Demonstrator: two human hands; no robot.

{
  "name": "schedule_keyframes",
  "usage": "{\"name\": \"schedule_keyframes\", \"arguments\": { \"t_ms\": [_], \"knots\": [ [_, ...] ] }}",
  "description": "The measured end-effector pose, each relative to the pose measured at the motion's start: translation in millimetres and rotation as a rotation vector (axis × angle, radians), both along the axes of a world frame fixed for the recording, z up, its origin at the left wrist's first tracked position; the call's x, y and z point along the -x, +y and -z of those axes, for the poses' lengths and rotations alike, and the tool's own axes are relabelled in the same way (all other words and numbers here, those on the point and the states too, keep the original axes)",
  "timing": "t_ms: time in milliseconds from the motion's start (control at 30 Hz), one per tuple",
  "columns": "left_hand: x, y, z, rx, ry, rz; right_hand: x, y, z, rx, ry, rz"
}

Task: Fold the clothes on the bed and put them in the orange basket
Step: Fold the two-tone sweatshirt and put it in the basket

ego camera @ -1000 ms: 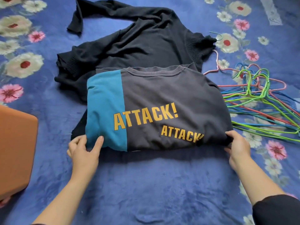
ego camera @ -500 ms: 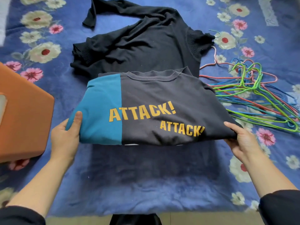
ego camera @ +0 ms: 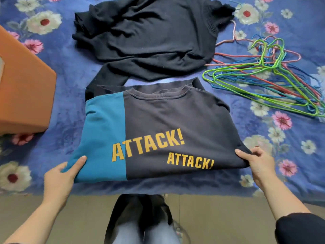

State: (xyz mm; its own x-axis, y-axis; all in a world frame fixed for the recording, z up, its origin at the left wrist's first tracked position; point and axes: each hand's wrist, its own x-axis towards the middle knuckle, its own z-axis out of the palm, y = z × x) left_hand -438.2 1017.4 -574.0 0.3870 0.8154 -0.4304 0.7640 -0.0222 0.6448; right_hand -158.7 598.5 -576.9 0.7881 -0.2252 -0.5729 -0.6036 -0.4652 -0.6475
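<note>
A folded grey and teal sweatshirt point(ego camera: 158, 127) printed with yellow "ATTACK!" is lifted near the bed's front edge. My left hand point(ego camera: 61, 175) grips its teal near-left corner, thumb on top. My right hand point(ego camera: 258, 161) grips its grey near-right corner, thumb on top and fingers under. A crumpled black sweater point(ego camera: 149, 36) lies unfolded farther back on the bed. The orange basket point(ego camera: 22, 85) stands at the left edge of the view; only its outer wall shows.
A pile of several wire hangers point(ego camera: 267, 76), green, blue and red, lies at the right on the blue floral blanket point(ego camera: 61, 138). The bed's front edge runs below the sweatshirt, with the floor point(ego camera: 219, 217) and my legs beneath.
Both hands have lifted the folded sweatshirt off the black sweater and drawn it toward me, to the bed's front edge. A strip of blanket now shows between the two garments.
</note>
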Motion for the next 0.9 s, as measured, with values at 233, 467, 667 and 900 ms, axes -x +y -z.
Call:
{"name": "schedule_keyframes", "arguments": {
  "t_ms": [233, 467, 667, 900],
  "knots": [
    [17.8, 14.4, 7.6, -0.047, 0.227, 0.109, 10.0, 1.5, 10.7, 0.397, -0.044, -0.305],
    [-34.8, 15.4, 3.2, 0.121, 0.201, 0.129, -27.3, 46.7, -0.5, 0.508, -0.148, -0.513],
    [-131.1, 19.8, 3.6, -0.118, 0.054, 0.055, -76.5, 142.5, 0.8, 0.391, -0.221, -0.783],
    [-148.8, 35.2, 9.0, -0.266, -0.053, 0.196, -96.6, 179.1, 15.8, 0.496, -0.232, -0.845]
  ]
}}
